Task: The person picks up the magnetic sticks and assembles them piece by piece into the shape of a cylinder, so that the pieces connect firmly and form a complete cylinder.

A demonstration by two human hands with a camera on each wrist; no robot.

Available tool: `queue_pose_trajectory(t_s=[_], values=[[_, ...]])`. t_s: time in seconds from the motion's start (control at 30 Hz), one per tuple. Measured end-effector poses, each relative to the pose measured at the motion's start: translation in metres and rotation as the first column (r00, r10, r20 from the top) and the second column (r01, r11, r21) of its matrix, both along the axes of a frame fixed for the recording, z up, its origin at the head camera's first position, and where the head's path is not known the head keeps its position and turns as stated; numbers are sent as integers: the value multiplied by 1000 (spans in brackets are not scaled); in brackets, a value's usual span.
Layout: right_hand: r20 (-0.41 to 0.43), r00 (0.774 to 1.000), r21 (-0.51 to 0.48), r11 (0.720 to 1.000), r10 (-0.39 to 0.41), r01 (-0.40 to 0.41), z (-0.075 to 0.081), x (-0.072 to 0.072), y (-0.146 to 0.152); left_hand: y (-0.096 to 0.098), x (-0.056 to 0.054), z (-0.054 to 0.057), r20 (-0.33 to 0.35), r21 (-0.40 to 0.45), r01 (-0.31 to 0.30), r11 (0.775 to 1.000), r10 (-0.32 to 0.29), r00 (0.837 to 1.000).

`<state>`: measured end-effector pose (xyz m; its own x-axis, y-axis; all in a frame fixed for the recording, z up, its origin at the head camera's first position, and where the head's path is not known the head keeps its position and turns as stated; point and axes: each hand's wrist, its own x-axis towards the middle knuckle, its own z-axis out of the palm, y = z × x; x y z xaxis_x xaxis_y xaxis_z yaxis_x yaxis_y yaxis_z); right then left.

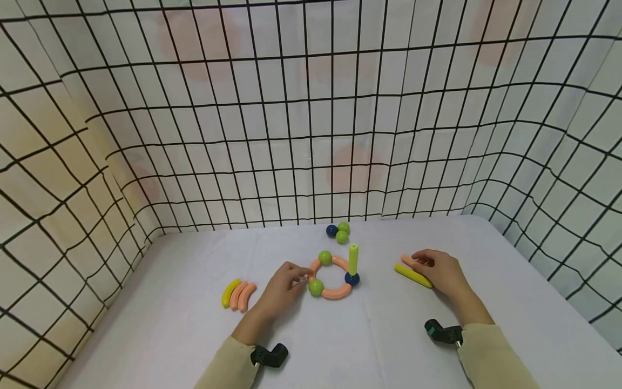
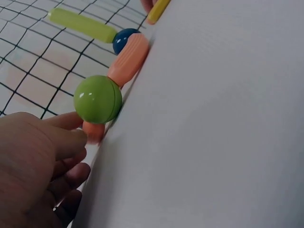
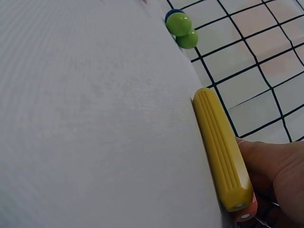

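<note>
Yellow stick (image 1: 413, 275) lies lengthwise, thumb-side of the nearer right hand (image 1: 443, 273), whose grip I cannot confirm; left hand (image 1: 282, 287) pinches the ring (image 1: 337, 293).

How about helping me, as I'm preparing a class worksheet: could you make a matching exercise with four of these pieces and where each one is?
Column one
1. Light-green stick
2. Three loose balls
3. Curved yellow stick
4. Straight yellow stick

Column two
A. Beside two curved pink sticks
B. Next to the right hand
C. Standing up from a blue ball
D. Behind the ring, clustered together

Right pairs: 1-C, 2-D, 3-A, 4-B
</note>
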<state>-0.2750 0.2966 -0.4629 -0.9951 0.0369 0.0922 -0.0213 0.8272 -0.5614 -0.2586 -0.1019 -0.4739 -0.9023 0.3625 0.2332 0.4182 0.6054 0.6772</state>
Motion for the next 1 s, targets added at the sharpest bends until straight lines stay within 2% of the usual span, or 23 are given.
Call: queue_pose_trajectory(t_s=[0.17,0.27,0.53,0.8,1.0], values=[[1,1000,3,1000,-2,2,0,0,0,2,1,-3,-52,-41,7,999,-9,999],[1,1000,-23,1000,-10,10,2,1,0,3,2,-4,-52,-45,-3,999,0,999],[-66,997,-92,996,-26,20,22,4,-13,3,2,-3,-67,-42,-6,999,3,998],[-129,991,-165,985,18,-40,38,8,-26,3,3,-4,-128,-76,7,997,-17,992],[-125,986,-280,950,108,-140,49,13,-35,5,3,-2,-136,-66,47,997,-55,989]])
